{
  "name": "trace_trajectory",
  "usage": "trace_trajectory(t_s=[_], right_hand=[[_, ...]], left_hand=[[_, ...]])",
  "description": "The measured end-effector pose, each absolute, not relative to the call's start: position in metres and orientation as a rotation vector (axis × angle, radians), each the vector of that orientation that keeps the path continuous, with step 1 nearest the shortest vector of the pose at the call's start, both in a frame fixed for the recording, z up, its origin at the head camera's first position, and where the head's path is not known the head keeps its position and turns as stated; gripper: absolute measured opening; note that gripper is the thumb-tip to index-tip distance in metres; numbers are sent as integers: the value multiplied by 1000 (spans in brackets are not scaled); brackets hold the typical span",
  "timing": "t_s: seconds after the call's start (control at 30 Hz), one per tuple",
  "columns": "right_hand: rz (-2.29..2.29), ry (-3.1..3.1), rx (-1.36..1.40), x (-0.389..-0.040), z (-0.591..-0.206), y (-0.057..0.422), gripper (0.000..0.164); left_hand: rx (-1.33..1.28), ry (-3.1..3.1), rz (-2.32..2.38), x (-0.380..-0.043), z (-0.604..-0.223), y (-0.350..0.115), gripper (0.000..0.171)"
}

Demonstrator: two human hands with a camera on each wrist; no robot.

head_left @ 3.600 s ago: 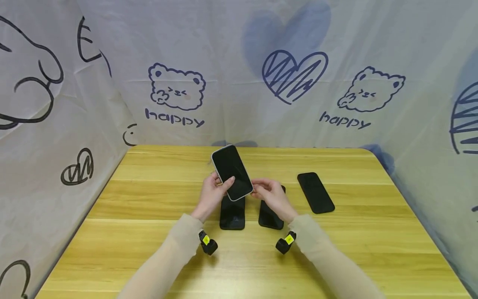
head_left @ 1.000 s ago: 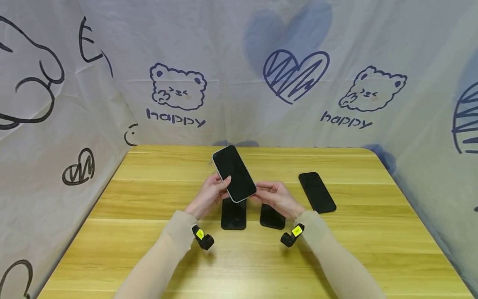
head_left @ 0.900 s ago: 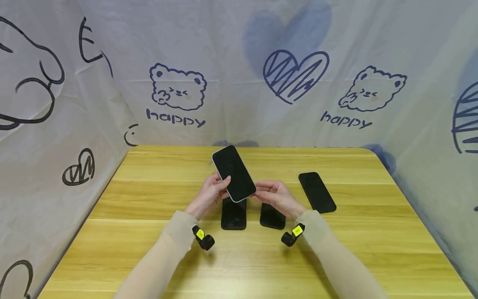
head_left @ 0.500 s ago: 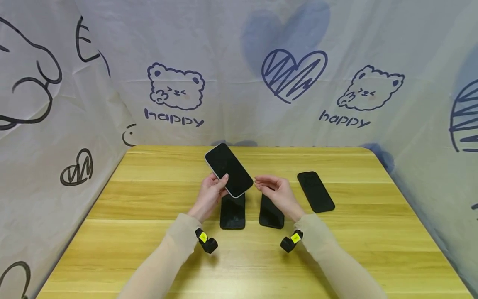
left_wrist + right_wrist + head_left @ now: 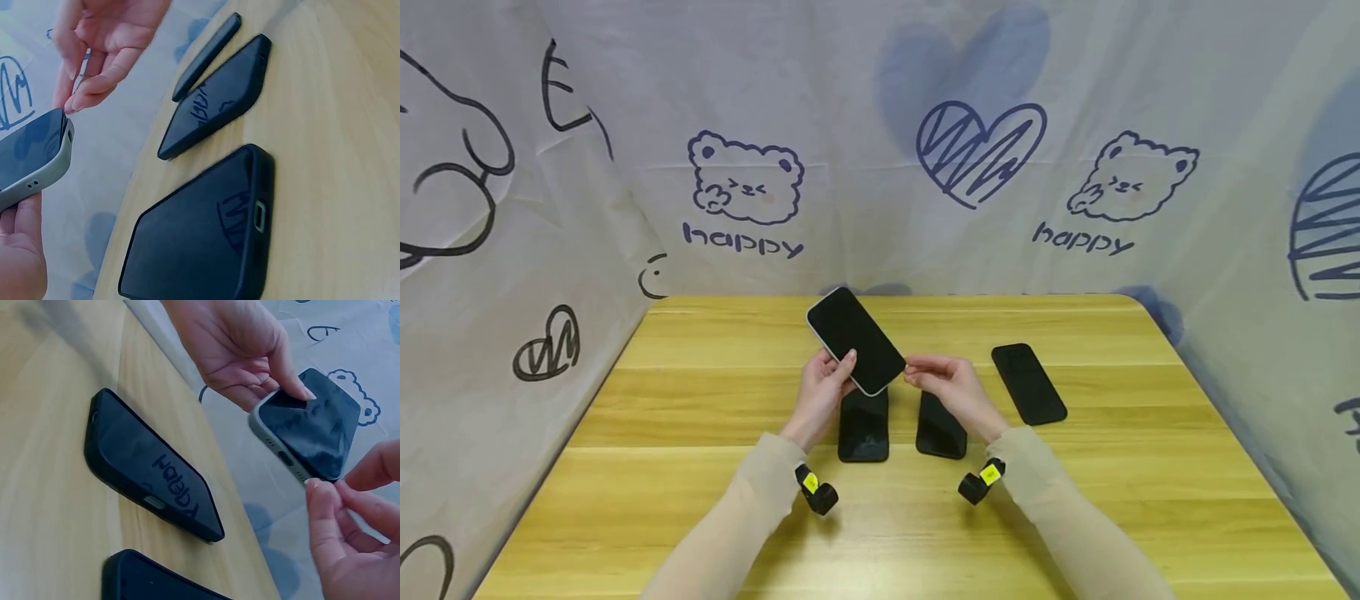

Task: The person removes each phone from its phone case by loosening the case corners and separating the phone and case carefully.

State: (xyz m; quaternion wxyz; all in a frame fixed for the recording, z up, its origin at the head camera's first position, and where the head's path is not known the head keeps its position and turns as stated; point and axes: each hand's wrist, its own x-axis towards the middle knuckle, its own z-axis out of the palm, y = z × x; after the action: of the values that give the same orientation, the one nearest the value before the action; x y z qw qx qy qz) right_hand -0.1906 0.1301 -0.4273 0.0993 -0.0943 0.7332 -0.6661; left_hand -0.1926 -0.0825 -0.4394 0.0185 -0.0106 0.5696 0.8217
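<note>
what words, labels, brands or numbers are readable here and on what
"happy": backdrop, under left bear
"happy": backdrop, under right bear
Yellow labels, wrist cameras: too small
Table phone: reflected lettering, distorted
Right-edge mark, backdrop: cut off
E-like mark, backdrop: perhaps only drawing
Held phone: none readable

A slim rectangular phone with a black front and pale frame (image 5: 857,325) is raised above the yellow wooden worktop (image 5: 685,383), slanting in the left hand (image 5: 822,392), whose thumb lies over its front. At its near right corner are the pinching fingers (image 5: 931,363) of the right hand (image 5: 958,393). Below and nearer the person, flat on the worktop, lies a black rectangular phone (image 5: 863,433). Just right of it, a second black rectangular phone (image 5: 942,432) lies partly beneath the right hand. Farther right and farther back lies a third black rectangular phone (image 5: 1030,385). White printed fabric (image 5: 865,92) hangs behind the worktop and along both its sides.
</note>
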Motion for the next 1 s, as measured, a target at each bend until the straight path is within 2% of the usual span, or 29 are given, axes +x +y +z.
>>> trace_trajectory(t_s=[0.33, 0.53, 0.67, 0.73, 0.87, 1.0], right_hand=[[-1833, 2140, -277, -200, -426, 132, 39], [-2040, 1778, -286, -204, -428, 139, 27], [-2075, 1638, -274, -205, -429, 144, 39], [-2070, 1606, -279, -205, -429, 145, 40], [-2020, 1619, -281, -205, -427, 144, 31], [-1937, 1720, -294, -205, -425, 139, 52]], left_hand=[[39, 1841, 2500, -190, -441, -81, 25], [94, 1745, 2489, -189, -439, -82, 23], [130, 1762, 2434, -189, -439, -84, 25], [142, 1772, 2413, -190, -440, -86, 27], [140, 1767, 2420, -192, -443, -86, 28], [113, 1798, 2428, -194, -447, -84, 30]])
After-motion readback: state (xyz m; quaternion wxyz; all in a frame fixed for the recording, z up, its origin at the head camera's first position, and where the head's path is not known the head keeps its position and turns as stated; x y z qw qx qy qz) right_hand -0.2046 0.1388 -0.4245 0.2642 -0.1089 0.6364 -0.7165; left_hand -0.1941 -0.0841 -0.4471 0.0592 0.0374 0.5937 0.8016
